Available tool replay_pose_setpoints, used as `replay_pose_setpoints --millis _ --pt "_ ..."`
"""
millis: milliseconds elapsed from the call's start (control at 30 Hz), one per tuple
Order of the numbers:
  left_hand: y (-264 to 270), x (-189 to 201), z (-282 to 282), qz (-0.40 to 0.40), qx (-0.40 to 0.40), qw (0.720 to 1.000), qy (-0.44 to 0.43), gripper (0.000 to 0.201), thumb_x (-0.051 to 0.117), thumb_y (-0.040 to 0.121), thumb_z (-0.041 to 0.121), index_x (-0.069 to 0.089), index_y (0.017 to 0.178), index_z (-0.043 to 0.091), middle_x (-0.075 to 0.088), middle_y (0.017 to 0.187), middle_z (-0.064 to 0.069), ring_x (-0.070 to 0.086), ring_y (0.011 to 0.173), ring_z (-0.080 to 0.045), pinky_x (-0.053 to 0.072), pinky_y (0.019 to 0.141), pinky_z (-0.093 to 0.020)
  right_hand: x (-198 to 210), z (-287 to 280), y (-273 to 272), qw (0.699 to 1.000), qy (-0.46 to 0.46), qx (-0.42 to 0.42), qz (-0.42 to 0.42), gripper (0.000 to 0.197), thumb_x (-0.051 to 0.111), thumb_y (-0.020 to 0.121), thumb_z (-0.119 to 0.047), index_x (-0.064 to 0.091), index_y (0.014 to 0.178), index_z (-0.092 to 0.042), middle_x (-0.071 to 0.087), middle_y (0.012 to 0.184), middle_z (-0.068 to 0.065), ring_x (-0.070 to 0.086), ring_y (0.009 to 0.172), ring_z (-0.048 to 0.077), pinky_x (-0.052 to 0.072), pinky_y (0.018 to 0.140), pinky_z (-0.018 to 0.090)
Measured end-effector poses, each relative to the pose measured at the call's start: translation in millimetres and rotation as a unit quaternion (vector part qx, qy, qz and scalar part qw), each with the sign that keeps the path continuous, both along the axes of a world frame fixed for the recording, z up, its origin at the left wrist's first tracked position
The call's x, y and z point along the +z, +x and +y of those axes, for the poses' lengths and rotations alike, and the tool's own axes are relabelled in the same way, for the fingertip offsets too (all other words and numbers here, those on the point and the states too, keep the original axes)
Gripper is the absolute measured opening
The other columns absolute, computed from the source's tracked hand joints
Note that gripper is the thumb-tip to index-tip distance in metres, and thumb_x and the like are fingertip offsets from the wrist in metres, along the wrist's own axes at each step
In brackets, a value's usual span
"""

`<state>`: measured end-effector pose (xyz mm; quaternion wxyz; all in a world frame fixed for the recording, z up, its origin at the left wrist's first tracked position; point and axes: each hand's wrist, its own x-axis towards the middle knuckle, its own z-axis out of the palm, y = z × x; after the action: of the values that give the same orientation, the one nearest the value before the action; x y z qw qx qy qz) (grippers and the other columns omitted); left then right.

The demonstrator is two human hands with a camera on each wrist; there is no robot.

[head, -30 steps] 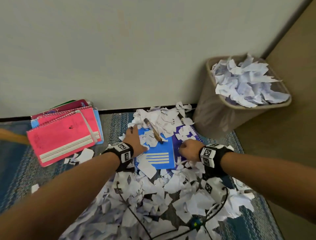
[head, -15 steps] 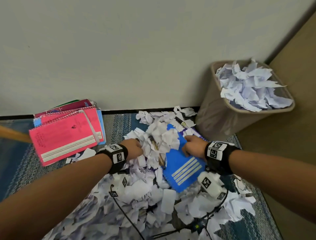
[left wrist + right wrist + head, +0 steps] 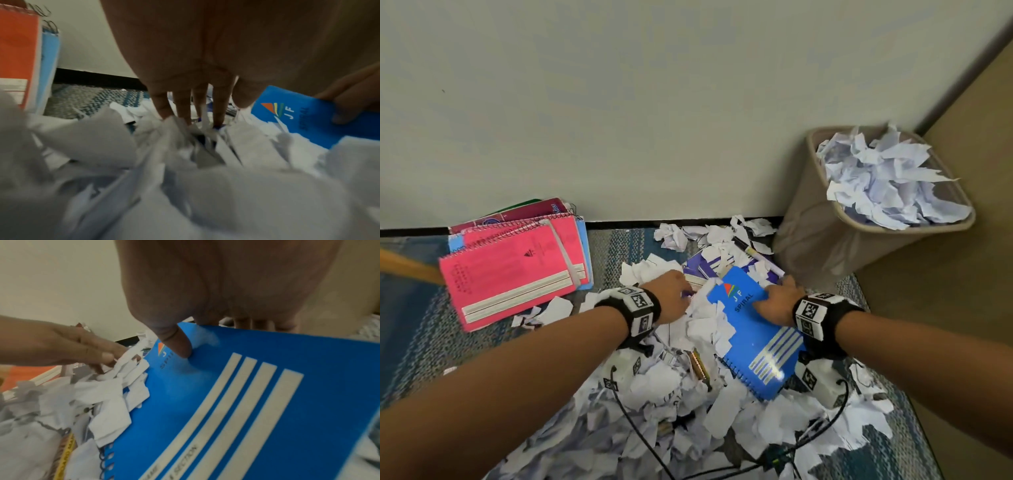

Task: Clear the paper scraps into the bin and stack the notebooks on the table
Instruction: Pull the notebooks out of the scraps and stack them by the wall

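My right hand (image 3: pixel 777 299) pinches the far edge of a blue spiral notebook (image 3: pixel 755 329), thumb on its cover (image 3: pixel 257 394) and fingers beneath. The notebook is tilted up out of the white paper scraps (image 3: pixel 688 387) that cover the rug. My left hand (image 3: pixel 671 298) reaches into the scraps just left of the notebook, its straight fingers (image 3: pixel 180 107) touching paper (image 3: pixel 164 162). A purple notebook (image 3: pixel 709 265) lies partly buried behind. A stack of pink notebooks (image 3: pixel 517 263) sits at the left by the wall.
A beige bin (image 3: pixel 866 219) heaped with crumpled paper stands at the right against the wall. A marker (image 3: pixel 744 248) lies among scraps near the bin. Black cables (image 3: pixel 640 431) run over the scraps in front. A wooden stick (image 3: pixel 407 267) shows at the far left.
My right hand has lifted and turned the blue notebook up out of the scraps, spilling the paper off its cover. My left hand let go of its left edge and moved into the scraps.
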<state>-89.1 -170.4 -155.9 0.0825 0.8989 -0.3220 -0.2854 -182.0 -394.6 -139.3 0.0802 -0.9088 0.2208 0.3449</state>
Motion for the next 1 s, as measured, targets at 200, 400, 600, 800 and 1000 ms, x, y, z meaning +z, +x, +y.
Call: replay_pose_setpoints --millis 200,400,600,800,1000 --pt "-4.7 -3.1 11.9 -0.038 0.005 0.985 0.166 0.041 0.043 0.093 0.046 0.061 0.111 0.013 0.064 0.114 -0.008 0.062 0.103 -0.030 0.051 0.085 -0.034 1.2 8.5 -25.3 0.998 0.012 0.056 -0.021 0.054 0.047 0.090 -0.052 0.052 0.124 -0.011 0.029 0.144 0.012 0.037 0.127 0.038 0.037 0.104 0.043" --pt "-2.1 6.4 1.7 -0.145 0.040 0.976 0.156 0.044 0.043 0.091 0.048 0.053 0.121 0.017 0.050 0.124 -0.009 0.049 0.116 -0.030 0.041 0.092 -0.041 10.3 6.6 -15.7 0.997 -0.014 0.040 -0.061 0.057 0.042 0.092 -0.056 0.053 0.129 -0.013 0.035 0.138 0.017 0.036 0.128 0.038 0.032 0.107 0.043" --pt "-1.7 -0.8 -15.3 0.056 0.002 0.998 -0.025 0.051 0.050 0.094 0.044 0.045 0.138 0.019 0.050 0.137 -0.007 0.049 0.122 -0.026 0.040 0.102 -0.036 -3.6 -9.7 -7.0 0.997 0.042 -0.067 -0.017 0.069 0.045 0.085 -0.062 0.042 0.144 -0.027 0.021 0.155 0.015 0.037 0.134 0.039 0.034 0.112 0.040" --pt "-10.0 -6.6 2.9 0.030 -0.100 0.992 0.067 0.067 0.064 0.084 0.027 0.029 0.140 0.021 0.052 0.132 -0.010 0.053 0.117 -0.030 0.046 0.093 -0.038 1.2 -17.7 -10.3 0.996 0.065 -0.040 -0.038 0.050 0.052 0.089 -0.050 0.059 0.127 -0.019 0.054 0.134 0.009 0.049 0.125 0.030 0.043 0.101 0.034" --pt "-7.7 2.3 28.3 0.061 -0.084 0.991 0.086 0.029 0.045 0.088 0.015 0.062 0.111 0.014 0.061 0.116 -0.009 0.055 0.111 -0.029 0.046 0.092 -0.034 36.3 -8.1 -5.3 0.979 0.170 -0.052 -0.104 0.024 0.067 0.085 -0.035 0.064 0.072 -0.015 0.058 0.073 0.005 0.054 0.074 0.022 0.045 0.064 0.030"
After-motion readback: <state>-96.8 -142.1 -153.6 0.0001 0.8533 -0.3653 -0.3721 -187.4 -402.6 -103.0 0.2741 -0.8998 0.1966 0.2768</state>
